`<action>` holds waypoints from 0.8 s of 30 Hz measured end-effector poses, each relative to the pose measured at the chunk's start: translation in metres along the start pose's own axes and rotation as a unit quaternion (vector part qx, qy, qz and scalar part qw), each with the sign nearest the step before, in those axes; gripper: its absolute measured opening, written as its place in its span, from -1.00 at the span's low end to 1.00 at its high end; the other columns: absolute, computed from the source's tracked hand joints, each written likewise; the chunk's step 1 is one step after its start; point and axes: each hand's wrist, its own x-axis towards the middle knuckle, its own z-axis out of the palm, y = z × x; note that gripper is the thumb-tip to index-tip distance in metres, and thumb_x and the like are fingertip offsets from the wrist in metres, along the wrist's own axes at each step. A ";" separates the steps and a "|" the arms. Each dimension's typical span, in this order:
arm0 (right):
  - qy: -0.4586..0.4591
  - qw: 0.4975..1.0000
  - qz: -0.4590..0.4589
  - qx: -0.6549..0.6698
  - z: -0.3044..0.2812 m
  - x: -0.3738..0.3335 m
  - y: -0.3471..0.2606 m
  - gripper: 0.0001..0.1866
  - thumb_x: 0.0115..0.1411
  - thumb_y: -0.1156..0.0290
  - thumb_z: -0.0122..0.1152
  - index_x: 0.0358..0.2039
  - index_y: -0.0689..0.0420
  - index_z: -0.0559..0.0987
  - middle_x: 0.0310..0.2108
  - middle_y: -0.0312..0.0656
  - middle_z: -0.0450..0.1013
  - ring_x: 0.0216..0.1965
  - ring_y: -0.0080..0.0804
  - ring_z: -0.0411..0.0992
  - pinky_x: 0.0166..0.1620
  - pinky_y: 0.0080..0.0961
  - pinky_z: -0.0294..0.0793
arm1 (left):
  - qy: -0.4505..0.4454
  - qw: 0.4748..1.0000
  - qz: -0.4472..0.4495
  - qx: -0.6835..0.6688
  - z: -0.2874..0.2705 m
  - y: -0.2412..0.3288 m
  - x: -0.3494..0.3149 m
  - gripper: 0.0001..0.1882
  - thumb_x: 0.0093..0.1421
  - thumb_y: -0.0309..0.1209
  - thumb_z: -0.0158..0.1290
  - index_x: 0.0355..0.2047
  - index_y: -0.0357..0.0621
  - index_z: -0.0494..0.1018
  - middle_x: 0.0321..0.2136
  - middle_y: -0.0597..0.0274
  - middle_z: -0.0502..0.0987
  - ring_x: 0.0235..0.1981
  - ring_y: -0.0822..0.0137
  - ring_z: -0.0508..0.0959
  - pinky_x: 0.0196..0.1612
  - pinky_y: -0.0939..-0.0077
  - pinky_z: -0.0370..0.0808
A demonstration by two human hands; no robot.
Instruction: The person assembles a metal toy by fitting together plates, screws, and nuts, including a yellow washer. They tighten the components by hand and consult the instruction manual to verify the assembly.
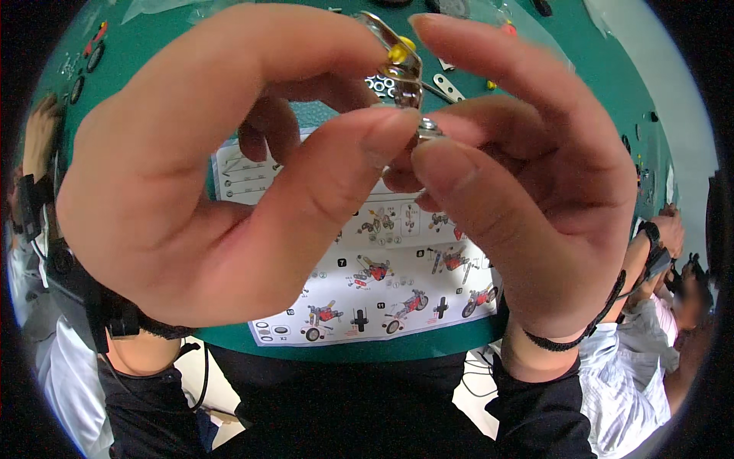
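My left hand [202, 187] is curled, finger and thumb holding a shiny metal part [410, 90] with a yellow piece [401, 50], above the instruction sheet [397, 264] on the bench [153, 53]. My right hand [535, 183], forefinger spread, pinches a small fastener [429, 129] at its near end. I seem to be fastening; this calls for steady alignment.

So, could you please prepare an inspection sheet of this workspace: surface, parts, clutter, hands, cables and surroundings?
Surface: green tabletop, printed instruction sheet lying on it
Parts in hand: shiny metal part with yellow piece; small fastener just below
Clutter: loose rings, perforated strip, clear plastic film
Left fingers: holding the shiny metal part
Right fingers: thumb against the small fastener, index finger apart; exact grip partly hidden
Cables: thin black cable at lower left
Surroundings: another person's hand at far left
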 end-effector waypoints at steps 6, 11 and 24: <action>-0.055 0.988 -0.051 0.132 -0.006 0.000 0.036 -0.55 0.03 0.69 0.13 0.00 0.32 0.41 -0.38 -0.12 0.51 -0.41 -0.50 0.48 -0.30 -0.70 0.44 | -0.024 0.999 -0.006 0.032 -0.003 0.006 0.001 -0.73 0.10 -0.59 0.07 -0.16 -0.36 0.40 -0.29 0.12 0.50 -0.28 0.40 0.49 -0.17 0.60 0.40; 0.031 0.978 -0.016 0.204 0.006 -0.008 0.032 -0.56 0.02 0.72 0.13 -0.02 0.35 0.42 -0.40 -0.07 0.50 -0.40 -0.51 0.47 -0.28 -0.69 0.45 | -0.026 0.997 0.036 0.069 -0.002 0.005 0.003 -0.76 0.11 -0.56 0.08 -0.19 -0.36 0.40 -0.30 0.07 0.51 -0.31 0.36 0.51 -0.19 0.59 0.41; 0.048 0.989 0.017 0.140 0.008 -0.009 0.016 -0.57 0.02 0.71 0.14 -0.03 0.33 0.44 -0.43 -0.10 0.51 -0.44 -0.55 0.47 -0.33 -0.73 0.45 | -0.013 0.970 0.059 0.235 -0.002 0.014 0.004 -0.80 0.11 -0.44 0.10 -0.25 -0.20 0.44 -0.37 0.04 0.54 -0.36 0.20 0.57 -0.27 0.49 0.47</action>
